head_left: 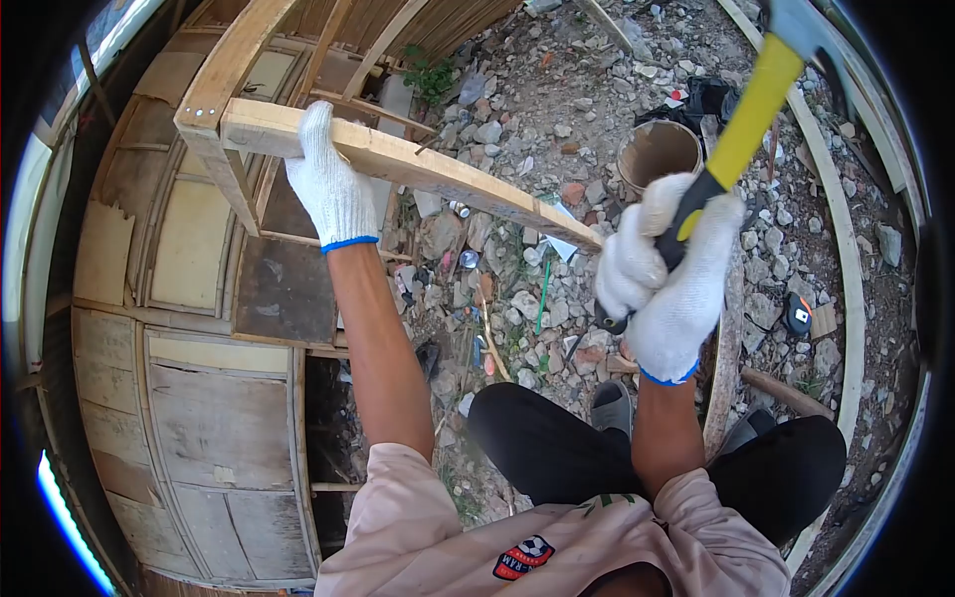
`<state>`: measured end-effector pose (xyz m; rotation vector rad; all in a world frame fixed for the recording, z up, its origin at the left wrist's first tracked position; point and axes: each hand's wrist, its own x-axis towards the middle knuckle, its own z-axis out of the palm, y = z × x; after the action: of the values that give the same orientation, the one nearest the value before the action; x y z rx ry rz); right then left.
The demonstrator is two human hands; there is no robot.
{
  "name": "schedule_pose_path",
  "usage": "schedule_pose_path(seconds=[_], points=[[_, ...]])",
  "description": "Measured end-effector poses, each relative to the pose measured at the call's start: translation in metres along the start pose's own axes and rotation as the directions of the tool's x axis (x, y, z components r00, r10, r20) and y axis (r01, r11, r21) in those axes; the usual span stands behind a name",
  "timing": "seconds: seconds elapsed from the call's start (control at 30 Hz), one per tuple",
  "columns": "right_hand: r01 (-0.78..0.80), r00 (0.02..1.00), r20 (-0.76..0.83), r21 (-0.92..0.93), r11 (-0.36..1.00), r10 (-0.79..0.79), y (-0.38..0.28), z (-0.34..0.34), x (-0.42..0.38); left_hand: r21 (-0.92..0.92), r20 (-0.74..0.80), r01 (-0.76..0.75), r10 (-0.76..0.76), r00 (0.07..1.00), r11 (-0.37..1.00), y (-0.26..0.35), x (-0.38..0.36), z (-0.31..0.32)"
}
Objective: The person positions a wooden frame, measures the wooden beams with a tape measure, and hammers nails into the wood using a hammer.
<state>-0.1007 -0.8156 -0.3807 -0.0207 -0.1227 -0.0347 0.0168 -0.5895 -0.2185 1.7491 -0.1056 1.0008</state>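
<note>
My left hand [331,184], in a white knit glove with a blue cuff, is wrapped round a wooden beam [458,184] near its squared end. A nail [426,143] stands partly out of the beam's upper face, to the right of that hand. My right hand [671,279], gloved alike, is closed round the black grip of a hammer [751,109] with a yellow shaft. The hammer is raised, its metal head at the top right, apart from the beam. Beside the beam's left end is a nailed wooden frame [204,109].
Rubble [497,298] covers the ground. A bucket [660,154] stands beyond my right hand, and a tape measure [798,313] lies to the right. A long wooden strip [846,269] curves along the right side. Patched panels [219,418] line the left.
</note>
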Motion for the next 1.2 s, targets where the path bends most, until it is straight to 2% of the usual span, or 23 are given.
schedule_pose_path(seconds=[0.03,0.07,0.1,0.17,0.2,0.23,0.27,0.3,0.37,0.4,0.43,0.5,0.63,0.67,0.7,0.8,0.83,0.9,0.93,1.0,1.07,1.1,1.2], points=[[0.215,0.974,0.057,0.052,0.975,-0.218,-0.018,0.003,0.006,0.006,-0.011,0.008,-0.008,1.000,1.000,-0.003,0.003,-0.002],[0.302,0.928,0.165,0.194,0.933,-0.335,-0.034,-0.003,0.014,0.001,0.014,0.015,-0.015,1.000,1.000,-0.005,0.006,-0.004],[0.275,0.938,0.096,0.383,0.882,-0.334,-0.036,-0.005,0.015,-0.009,0.042,0.019,-0.019,0.999,1.000,-0.006,0.008,-0.004],[0.433,0.895,-0.027,0.291,0.853,-0.445,0.025,-0.002,0.013,-0.006,0.016,0.026,-0.025,1.000,1.000,-0.006,0.007,-0.003],[0.055,0.989,-0.134,-0.083,0.995,-0.066,0.078,-0.021,-0.008,0.009,0.019,0.041,-0.041,0.999,0.999,-0.004,0.006,-0.006],[0.081,0.987,-0.128,-0.092,0.992,-0.093,0.103,-0.053,-0.014,0.002,0.034,0.044,-0.044,0.998,0.999,-0.004,0.008,-0.001],[-0.005,1.000,-0.006,-0.528,0.849,0.002,0.121,-0.084,-0.011,-0.058,0.047,0.087,-0.084,0.995,0.994,-0.005,0.006,-0.003],[-0.041,0.988,0.044,-0.854,0.519,0.149,0.129,-0.097,-0.006,-0.076,0.077,0.128,-0.122,0.990,0.989,-0.006,0.009,-0.011],[-0.364,0.927,-0.251,-0.416,0.833,0.280,0.063,-0.047,0.007,-0.035,0.068,0.056,-0.054,0.996,0.998,-0.006,0.009,-0.018],[-0.282,0.945,-0.238,-0.254,0.925,0.222,0.028,-0.028,0.011,-0.006,0.044,0.030,-0.030,0.999,1.000,-0.004,0.004,-0.017],[-0.081,0.965,-0.261,-0.174,0.981,0.034,0.007,-0.016,0.017,-0.061,0.057,0.057,-0.053,0.997,0.997,-0.002,0.000,-0.011],[0.281,0.952,-0.115,-0.031,0.959,-0.283,-0.029,-0.013,0.020,-0.078,0.066,0.070,-0.065,0.996,0.994,-0.003,0.002,-0.002],[0.167,0.977,-0.167,0.215,0.962,-0.132,0.054,-0.009,-0.007,-0.004,0.060,0.035,-0.035,0.998,0.999,-0.007,0.009,-0.007],[-0.285,0.957,-0.095,-0.466,0.838,0.273,0.091,-0.033,-0.020,-0.028,0.057,0.045,-0.044,0.997,0.999,-0.009,0.010,-0.008],[-0.410,0.879,-0.060,-0.602,0.685,0.473,0.116,-0.048,-0.021,-0.049,0.033,0.117,-0.116,0.993,0.992,0.001,0.001,-0.003],[-0.410,0.890,-0.088,-0.585,0.700,0.448,0.094,-0.040,-0.020,-0.069,0.069,0.071,-0.067,0.995,0.995,-0.002,0.004,-0.015],[-0.164,0.951,0.050,-0.755,0.634,0.306,0.088,-0.045,-0.018,-0.052,0.062,0.061,-0.058,0.996,0.997,-0.003,0.002,-0.015],[-0.466,0.884,-0.119,-0.270,0.842,0.451,0.053,-0.031,-0.011,-0.056,0.081,0.071,-0.066,0.995,0.996,0.001,-0.004,-0.007],[-0.399,0.916,-0.145,-0.243,0.884,0.373,0.045,-0.029,-0.005,0.030,0.116,0.074,-0.077,0.990,0.997,0.001,-0.007,-0.009],[-0.291,0.948,-0.206,-0.245,0.925,0.243,0.033,-0.028,-0.001,-0.011,0.118,0.057,-0.055,0.992,0.998,-0.019,-0.014,-0.024],[-0.305,0.933,-0.247,-0.157,0.939,0.261,0.030,-0.041,0.003,-0.014,0.185,0.042,-0.039,0.982,0.999,-0.053,-0.030,-0.044],[-0.306,0.922,-0.293,-0.155,0.939,0.252,0.028,-0.046,0.004,-0.220,0.145,0.155,-0.125,0.982,0.963,-0.035,-0.062,-0.024],[-0.338,0.899,-0.351,-0.170,0.926,0.263,0.029,-0.068,0.007,-0.311,0.197,0.158,-0.099,0.975,0.937,-0.064,-0.098,-0.032]])
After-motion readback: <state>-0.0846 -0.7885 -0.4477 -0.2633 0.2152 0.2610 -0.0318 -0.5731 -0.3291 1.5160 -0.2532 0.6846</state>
